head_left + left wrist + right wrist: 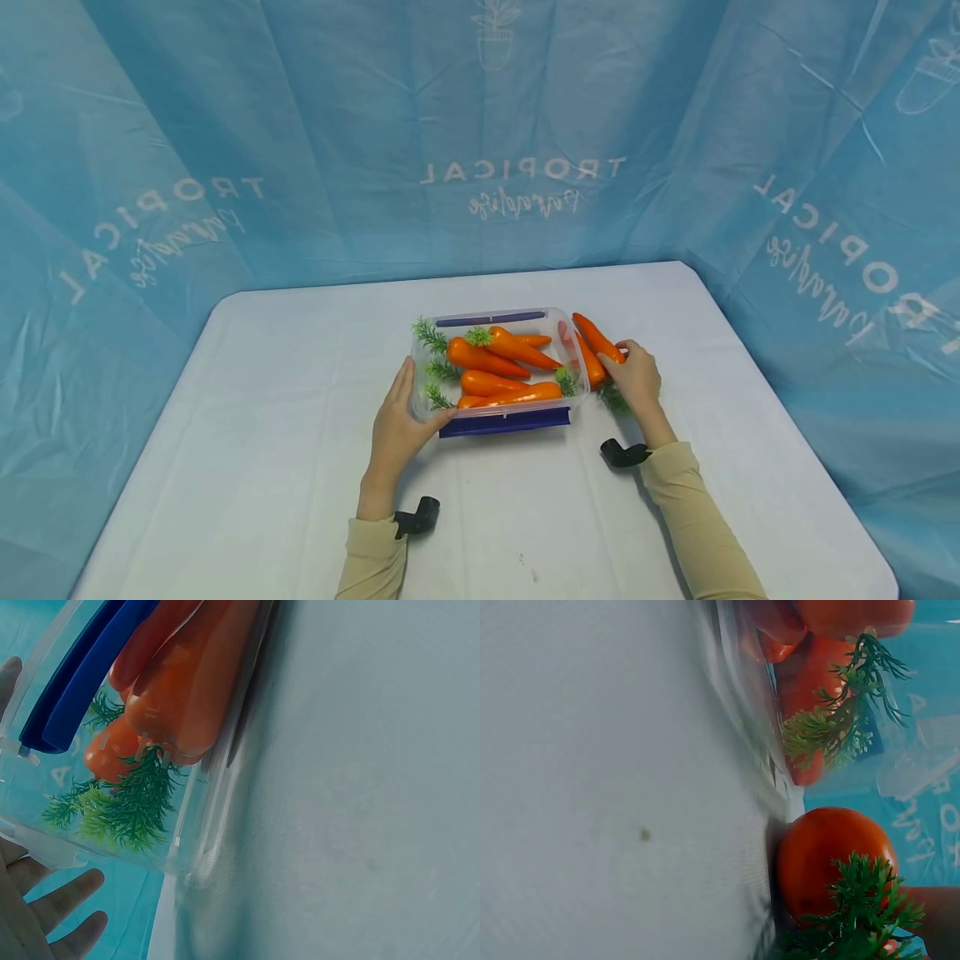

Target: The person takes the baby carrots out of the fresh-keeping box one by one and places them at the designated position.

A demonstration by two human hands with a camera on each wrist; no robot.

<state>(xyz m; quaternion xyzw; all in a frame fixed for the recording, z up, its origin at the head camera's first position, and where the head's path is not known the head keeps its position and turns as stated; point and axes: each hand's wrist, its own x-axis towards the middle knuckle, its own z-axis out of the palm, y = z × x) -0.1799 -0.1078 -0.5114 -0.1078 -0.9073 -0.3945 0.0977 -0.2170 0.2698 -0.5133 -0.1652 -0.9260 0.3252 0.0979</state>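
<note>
A clear plastic container [491,315] with blue side clips holds several orange carrots [483,358] with feathery green tops. My left hand [397,425] rests against its front left corner, the thumb along the front rim and the other fingers along the left side. Those fingers [71,896] look straight and spread in the left wrist view. Right of the container lie two more carrots; my right hand [637,379] pinches the outer carrot [596,336] near its thick end. Beside it, the inner carrot [590,364] lies along the container wall. In the right wrist view, a carrot's rounded end [832,855] shows behind leaves.
The container stands toward the back of a white table [300,450]. A blue printed curtain [480,233] hangs behind the table and along both sides. Dark wrist cameras [417,517] stick out from both sleeves. A blue clip flap [506,422] juts from the container's front.
</note>
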